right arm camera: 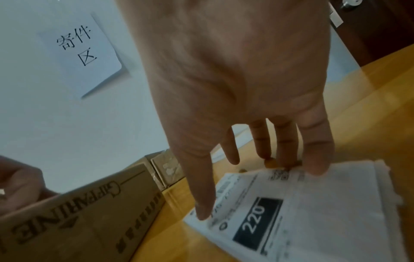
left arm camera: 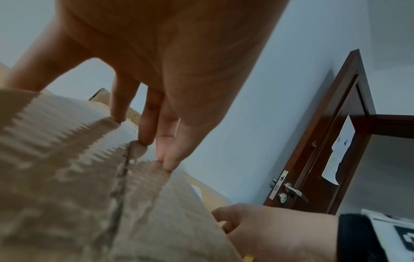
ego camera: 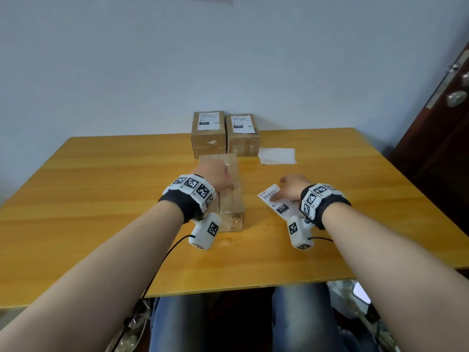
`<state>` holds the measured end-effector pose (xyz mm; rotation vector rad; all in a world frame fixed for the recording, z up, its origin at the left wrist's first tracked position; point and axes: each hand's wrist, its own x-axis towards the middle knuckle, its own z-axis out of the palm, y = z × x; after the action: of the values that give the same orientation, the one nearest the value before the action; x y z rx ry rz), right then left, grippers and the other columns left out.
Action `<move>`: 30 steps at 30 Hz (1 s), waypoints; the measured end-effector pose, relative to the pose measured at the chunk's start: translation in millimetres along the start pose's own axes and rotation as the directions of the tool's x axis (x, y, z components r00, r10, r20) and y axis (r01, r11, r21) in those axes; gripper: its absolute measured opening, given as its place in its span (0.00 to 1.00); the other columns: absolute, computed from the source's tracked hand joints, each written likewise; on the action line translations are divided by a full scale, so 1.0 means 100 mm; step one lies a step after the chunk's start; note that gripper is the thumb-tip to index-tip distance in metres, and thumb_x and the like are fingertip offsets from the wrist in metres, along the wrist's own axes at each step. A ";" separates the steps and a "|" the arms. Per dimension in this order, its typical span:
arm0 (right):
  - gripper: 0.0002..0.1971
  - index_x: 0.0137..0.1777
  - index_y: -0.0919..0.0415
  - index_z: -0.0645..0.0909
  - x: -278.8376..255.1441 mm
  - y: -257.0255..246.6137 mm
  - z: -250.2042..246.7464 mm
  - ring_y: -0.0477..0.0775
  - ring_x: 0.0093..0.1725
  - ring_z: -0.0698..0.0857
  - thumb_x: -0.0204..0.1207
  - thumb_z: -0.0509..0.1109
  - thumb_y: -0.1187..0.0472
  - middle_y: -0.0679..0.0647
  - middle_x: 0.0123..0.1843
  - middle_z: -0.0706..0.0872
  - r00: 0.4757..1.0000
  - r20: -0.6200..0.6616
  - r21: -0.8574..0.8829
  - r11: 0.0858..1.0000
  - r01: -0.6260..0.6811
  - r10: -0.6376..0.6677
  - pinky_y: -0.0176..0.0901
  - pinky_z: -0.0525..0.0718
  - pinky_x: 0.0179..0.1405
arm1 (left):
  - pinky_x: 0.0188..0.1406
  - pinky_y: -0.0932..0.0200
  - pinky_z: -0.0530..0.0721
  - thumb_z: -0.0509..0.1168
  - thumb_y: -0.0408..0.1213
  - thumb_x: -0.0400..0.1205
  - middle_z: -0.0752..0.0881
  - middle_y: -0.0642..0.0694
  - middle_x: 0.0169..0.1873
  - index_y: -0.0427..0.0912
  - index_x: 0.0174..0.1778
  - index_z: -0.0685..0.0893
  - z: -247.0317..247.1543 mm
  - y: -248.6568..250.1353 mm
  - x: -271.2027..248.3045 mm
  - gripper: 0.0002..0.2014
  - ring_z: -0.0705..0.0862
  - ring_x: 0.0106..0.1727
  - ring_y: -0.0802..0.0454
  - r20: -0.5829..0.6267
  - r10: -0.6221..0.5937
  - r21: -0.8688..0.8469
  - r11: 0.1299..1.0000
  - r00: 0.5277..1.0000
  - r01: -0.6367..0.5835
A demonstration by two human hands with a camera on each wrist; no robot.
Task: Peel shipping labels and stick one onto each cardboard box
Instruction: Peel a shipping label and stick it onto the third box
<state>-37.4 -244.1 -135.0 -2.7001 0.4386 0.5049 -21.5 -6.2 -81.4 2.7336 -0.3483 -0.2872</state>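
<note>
A long, unlabelled cardboard box (ego camera: 234,171) lies at the middle of the wooden table (ego camera: 101,199), and its printed side (right arm camera: 78,221) shows in the right wrist view. My left hand (ego camera: 220,177) rests on its taped top (left arm camera: 67,177) with straight fingers (left arm camera: 125,109). To the right of the box a white shipping label sheet (ego camera: 275,201) marked 220 lies flat on the table. My right hand (ego camera: 291,189) presses on it: the thumb (right arm camera: 201,203) is on the near left part of the sheet (right arm camera: 291,221) and the other fingertips sit at its far edge.
Two cardboard boxes (ego camera: 208,133) (ego camera: 243,135) with white labels on top stand side by side at the table's far edge by the wall. White backing sheets (ego camera: 278,156) lie to their right. A dark door (ego camera: 444,123) is at the right. A paper sign (right arm camera: 82,53) hangs on the wall.
</note>
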 end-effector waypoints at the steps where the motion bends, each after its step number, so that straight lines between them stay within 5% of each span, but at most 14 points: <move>1: 0.43 0.82 0.56 0.74 0.02 -0.02 0.05 0.66 0.72 0.79 0.70 0.83 0.39 0.66 0.82 0.71 1.000 0.006 -0.057 0.998 -0.009 0.009 0.53 0.83 0.59 | 0.43 0.59 0.88 0.74 0.44 0.81 0.92 0.47 0.44 0.41 0.46 0.93 0.00 -0.01 -0.01 0.10 0.90 0.48 0.50 -0.005 0.006 -0.004 1.000 1.000 -0.006; 3: 0.42 0.79 0.54 0.76 0.02 -0.07 0.10 0.66 0.69 0.80 0.68 0.85 0.40 0.66 0.81 0.66 0.999 -0.014 -0.085 0.996 -0.039 0.038 0.55 0.85 0.59 | 0.48 0.56 0.90 0.74 0.43 0.81 0.92 0.45 0.45 0.40 0.46 0.92 0.02 -0.03 -0.02 0.09 0.91 0.49 0.48 -0.006 0.014 -0.025 1.000 1.000 -0.014; 8: 0.37 0.74 0.52 0.80 0.03 -0.14 0.12 0.73 0.78 0.69 0.67 0.85 0.39 0.64 0.80 0.66 0.993 -0.038 -0.161 0.980 -0.116 0.112 0.65 0.76 0.76 | 0.53 0.56 0.88 0.76 0.43 0.80 0.92 0.48 0.46 0.41 0.48 0.91 0.01 -0.03 -0.05 0.08 0.89 0.51 0.50 0.021 0.032 -0.068 0.997 0.999 -0.031; 14: 0.52 0.85 0.59 0.64 0.02 -0.19 0.11 0.71 0.82 0.70 0.65 0.90 0.50 0.68 0.84 0.61 0.989 -0.044 -0.020 0.989 -0.145 0.144 0.65 0.81 0.74 | 0.53 0.57 0.88 0.77 0.41 0.79 0.92 0.47 0.48 0.41 0.50 0.92 0.04 -0.01 -0.07 0.08 0.90 0.52 0.51 0.029 0.044 -0.098 0.994 0.999 -0.041; 17: 0.51 0.85 0.61 0.62 0.00 -0.15 0.10 0.69 0.71 0.83 0.67 0.89 0.57 0.65 0.76 0.75 0.991 -0.040 0.100 0.987 -0.124 0.128 0.63 0.89 0.63 | 0.50 0.58 0.88 0.77 0.40 0.79 0.93 0.47 0.47 0.40 0.49 0.92 0.06 -0.01 -0.07 0.08 0.90 0.51 0.51 0.031 0.053 -0.117 0.992 0.998 -0.049; 20: 0.33 0.77 0.63 0.75 -0.04 -0.11 0.05 0.63 0.57 0.90 0.75 0.83 0.61 0.61 0.65 0.87 0.995 -0.084 0.287 0.958 -0.025 0.051 0.55 0.91 0.47 | 0.47 0.60 0.86 0.76 0.41 0.79 0.92 0.49 0.46 0.42 0.48 0.92 0.05 0.00 -0.08 0.07 0.89 0.50 0.52 0.044 0.067 -0.127 0.990 0.997 -0.061; 23: 0.12 0.58 0.66 0.89 -0.07 -0.16 -0.07 0.60 0.48 0.93 0.81 0.77 0.59 0.61 0.52 0.94 0.968 -0.250 0.503 0.851 0.151 -0.024 0.53 0.91 0.47 | 0.49 0.60 0.86 0.76 0.41 0.80 0.92 0.51 0.47 0.44 0.49 0.92 0.00 0.01 -0.06 0.06 0.89 0.52 0.52 0.060 0.101 -0.125 0.988 0.993 -0.093; 27: 0.16 0.51 0.66 0.90 -0.25 -0.41 -0.34 0.56 0.42 0.91 0.87 0.69 0.53 0.55 0.44 0.93 0.885 -0.461 0.623 0.688 0.372 -0.061 0.47 0.85 0.37 | 0.62 0.52 0.86 0.74 0.48 0.82 0.88 0.54 0.56 0.48 0.61 0.87 -0.16 0.01 0.00 0.14 0.87 0.58 0.54 -0.048 0.123 -0.194 0.972 0.991 -0.130; 30: 0.21 0.50 0.73 0.88 -0.35 -0.59 -0.52 0.57 0.35 0.85 0.86 0.69 0.51 0.60 0.38 0.89 0.834 -0.549 0.675 0.559 0.482 -0.056 0.49 0.81 0.34 | 0.55 0.58 0.83 0.73 0.49 0.82 0.85 0.55 0.55 0.48 0.64 0.83 -0.31 0.06 0.02 0.17 0.84 0.55 0.56 -0.262 0.067 -0.351 0.923 0.963 -0.159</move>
<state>-32.9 -204.1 -59.2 -1.8806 0.2413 -0.4118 -13.6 -1.6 -51.6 2.3314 -0.3432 0.0211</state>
